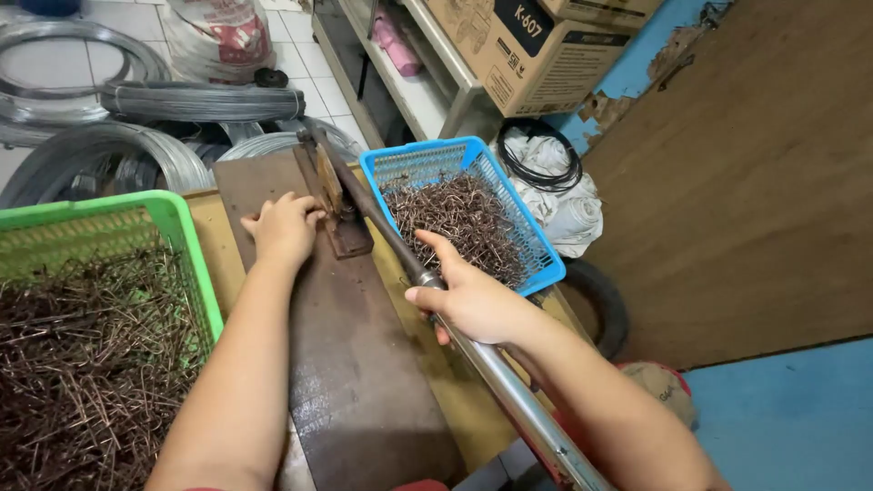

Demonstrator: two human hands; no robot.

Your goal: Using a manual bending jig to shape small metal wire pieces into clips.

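Gripping lever handle (473,350) with right hand (473,300), left hand (284,227) closed at cutter (335,195); green basket (186,241) full, blue basket (532,241) part-filled.

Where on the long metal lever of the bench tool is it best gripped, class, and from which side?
Grip the lever on its smooth silver tube beyond the dark pivot end, from above, as the right hand does; it slopes toward the person, clear of the blue basket.

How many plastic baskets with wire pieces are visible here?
2. A green basket is at the left, beside the left hand's forearm. A blue basket is right of the lever that the right hand grips. Others may be out of view.
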